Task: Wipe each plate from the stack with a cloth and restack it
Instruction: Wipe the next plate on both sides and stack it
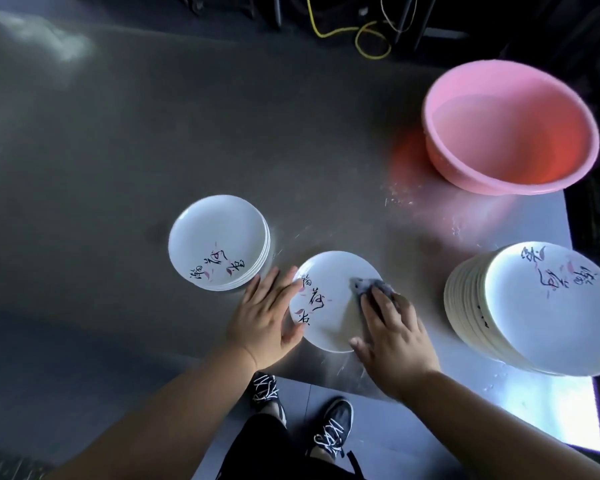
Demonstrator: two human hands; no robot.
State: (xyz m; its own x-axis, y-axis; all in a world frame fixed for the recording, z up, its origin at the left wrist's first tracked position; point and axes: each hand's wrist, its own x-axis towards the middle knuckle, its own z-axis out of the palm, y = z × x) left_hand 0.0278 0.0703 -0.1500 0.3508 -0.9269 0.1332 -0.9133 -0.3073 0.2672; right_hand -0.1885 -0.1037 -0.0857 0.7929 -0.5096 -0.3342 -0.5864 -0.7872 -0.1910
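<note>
R hand (392, 336) presses grey cloth (373, 287) flat-fingered on round white lettered plate (329, 306), frame centre; L hand (265, 313) steadies its rim, short wiped stack (219, 242) just upper-left, nearer L.

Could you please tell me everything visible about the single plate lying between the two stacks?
The single plate is round, white and glossy, likely ceramic, with black calligraphy and pink petals. It lies flat and face up on the metal table. The left hand steadies its left rim; the right hand presses a grey cloth on its right side.
</note>
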